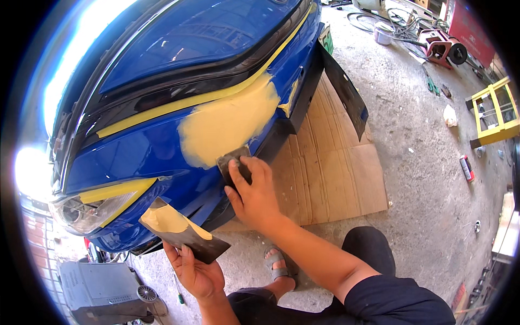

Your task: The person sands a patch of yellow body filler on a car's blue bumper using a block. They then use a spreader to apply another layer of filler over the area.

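My left hand (pixel 196 273) is closed on the lower edge of a flat dark board (pixel 197 245), which carries a mound of pale yellow filler (pixel 165 219). In my right hand (pixel 254 197) is a small dark spreader (pixel 234 161), pressed under my fingers against the blue car bumper (pixel 157 138). Its upper edge meets the bottom of a broad smooth patch of yellow filler (pixel 230 122) on the bumper. Yellow masking tape (pixel 179 105) runs along the black trim above the patch. More tape frames the headlight (pixel 89 211) at left.
Flattened cardboard (pixel 330 173) lies on the concrete floor under the bumper. A black panel (pixel 345 92) juts out from the car's far end. A grey wheeled cart (pixel 103 287) stands at lower left. On the right are a yellow metal stand (pixel 495 114) and a spray can (pixel 467 168).
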